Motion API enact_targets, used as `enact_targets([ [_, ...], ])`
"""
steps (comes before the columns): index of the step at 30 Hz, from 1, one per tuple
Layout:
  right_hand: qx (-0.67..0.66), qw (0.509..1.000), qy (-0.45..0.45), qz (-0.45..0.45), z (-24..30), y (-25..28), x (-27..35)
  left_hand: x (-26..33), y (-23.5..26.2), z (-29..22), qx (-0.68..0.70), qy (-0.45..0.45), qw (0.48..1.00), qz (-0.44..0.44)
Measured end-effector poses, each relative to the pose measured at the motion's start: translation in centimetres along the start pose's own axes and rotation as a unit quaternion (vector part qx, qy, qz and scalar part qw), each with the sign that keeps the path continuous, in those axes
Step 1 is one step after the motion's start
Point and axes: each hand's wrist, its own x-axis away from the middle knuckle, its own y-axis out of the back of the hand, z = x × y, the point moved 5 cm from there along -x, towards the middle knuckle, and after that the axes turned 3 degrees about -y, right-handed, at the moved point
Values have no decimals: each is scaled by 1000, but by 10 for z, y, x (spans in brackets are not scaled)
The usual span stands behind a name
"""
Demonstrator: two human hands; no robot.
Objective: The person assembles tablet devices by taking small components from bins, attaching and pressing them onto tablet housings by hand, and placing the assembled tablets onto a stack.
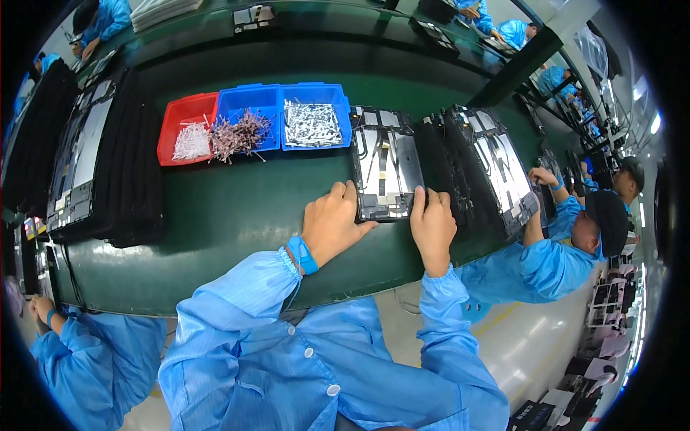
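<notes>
An opened tablet [388,165], its batteries and dark ribbon cables bare, lies on the green bench between my hands. My left hand [330,224] holds its near left corner, fingers bent along the left edge and thumb stretched across by the near edge. At the near right corner, my right hand [433,228] grips the tablet, thumb on top and fingers down the right side. Just beyond its left edge sits a blue bin [314,140] of small white-and-black strips. Beside that are a blue bin [228,97] heaped with brownish pieces and a red bin [169,136] with white pieces.
To the right leans a stack of opened tablets [496,165]; a tall stack in black trays [133,165] rises at the left. A co-worker in blue [546,266] works close on my right, another [108,366] on my left. A dark post [517,65] stands at the back right.
</notes>
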Motion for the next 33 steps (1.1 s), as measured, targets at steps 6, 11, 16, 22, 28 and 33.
enact_targets([
  [6, -40, 994, 17, -96, 32, 60, 4, -8, -2, 6, -19, 10, 1000, -4],
  [11, -149, 940, 15, -307, -53, 165, -43, -12, -1, -2, -30, 3, 1000, -4],
  [16, -169, 976, -95, 99, -172, 145, -109, -9, 11, -54, 51, -104, 993, -29],
  [22, -251, 953, -120, 123, -187, 120, -118, -81, -68, -151, 359, -55, 932, 15],
  [28, -350, 927, -136, 19, -188, 134, -107, -104, -47, -176, 313, -15, 950, -14],
  [33, -315, 939, -132, 47, -192, 122, -122, -126, -54, -170, 285, -1, 958, -34],
])
